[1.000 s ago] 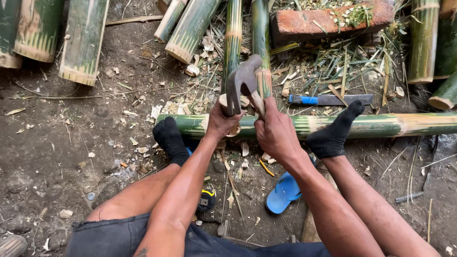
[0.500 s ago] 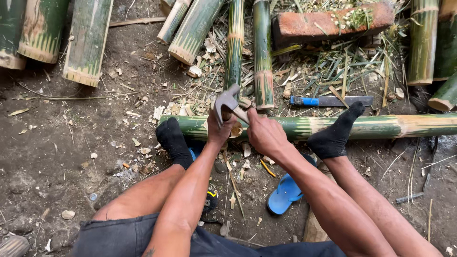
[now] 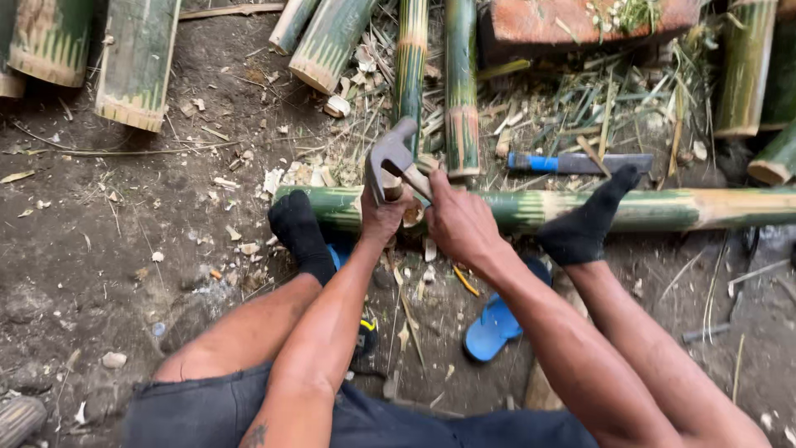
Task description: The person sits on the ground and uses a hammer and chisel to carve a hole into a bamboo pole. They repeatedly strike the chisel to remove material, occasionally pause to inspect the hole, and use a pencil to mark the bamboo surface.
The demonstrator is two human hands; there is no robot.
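Observation:
A long green bamboo pole (image 3: 531, 209) lies crosswise on the dirt, pinned by my two feet in black socks (image 3: 300, 232). My left hand (image 3: 383, 217) is closed around a short tan wooden-handled tool (image 3: 391, 186) standing on the pole. My right hand (image 3: 460, 222) grips the wooden handle of a hammer (image 3: 388, 156). The hammer's grey claw head sits just over the top of that tool. What the tool's tip touches is hidden by my hands.
A blue-handled knife (image 3: 572, 163) lies behind the pole. A blue sandal (image 3: 496, 322) and a yellow-black tape measure (image 3: 366, 336) lie between my legs. Cut bamboo sections (image 3: 137, 62) and split strips (image 3: 460, 91) ring the far side, with a reddish slab (image 3: 580, 21) beyond.
The hammer was raised higher and to the right, then swung down and left onto the tool in my left hand. The pole and my feet stayed put.

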